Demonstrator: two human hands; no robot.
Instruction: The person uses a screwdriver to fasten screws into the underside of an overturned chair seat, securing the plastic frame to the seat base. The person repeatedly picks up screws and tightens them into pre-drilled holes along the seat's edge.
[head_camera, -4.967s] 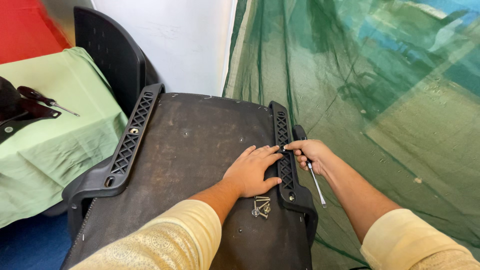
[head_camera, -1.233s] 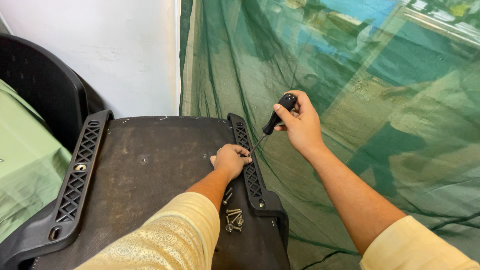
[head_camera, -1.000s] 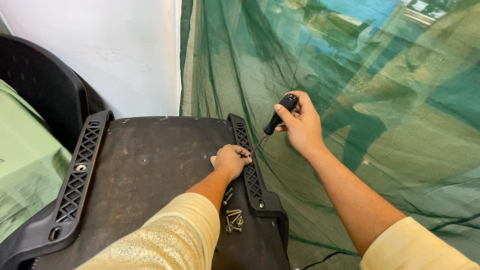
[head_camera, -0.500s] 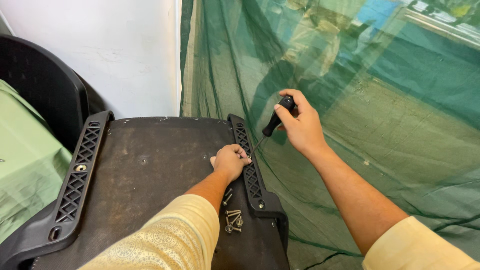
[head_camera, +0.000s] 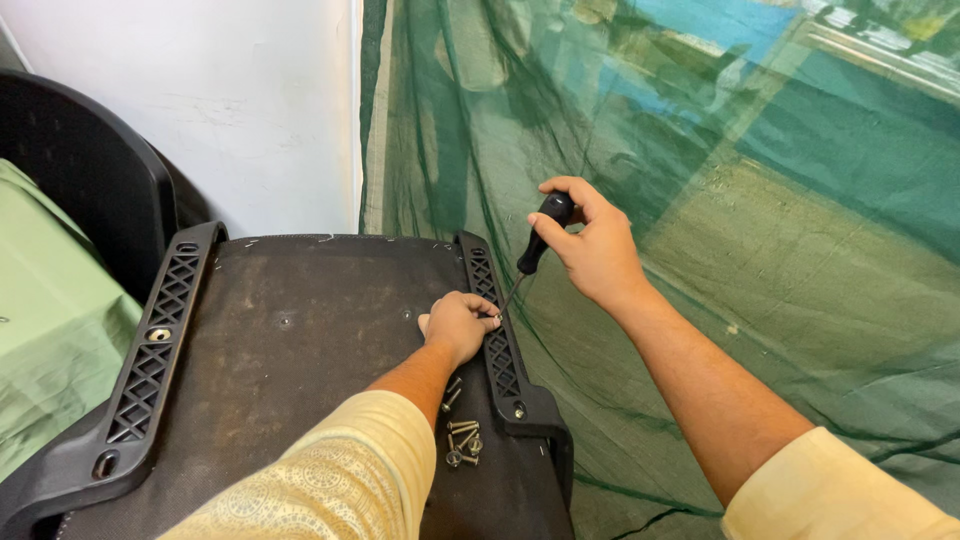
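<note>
Your right hand (head_camera: 590, 250) is closed around the black handle of the screwdriver (head_camera: 540, 235), fingers wrapped and thumb over the cap, with the shaft slanting down and leftward to the right-hand black lattice bracket (head_camera: 497, 330). Your left hand (head_camera: 458, 325) rests on the dark seat base (head_camera: 300, 340), fingers curled and pressed together at the bracket's inner edge, the fingertips right at the tip of the shaft. Whether they pinch a screw there cannot be made out; the tip itself is hidden behind them.

In my judgement the shaft sits too far off the line of the screw: bring the handle over the fastening point so the tool stands square to the bracket, then press down before turning. Keep the left fingertips guiding the shaft, not under it.

A cluster of loose screws (head_camera: 462, 440) lies on the base just beside your left sleeve; mind that the forearm does not sweep them off. The left-hand bracket (head_camera: 150, 360) lies well apart, untouched.
</note>
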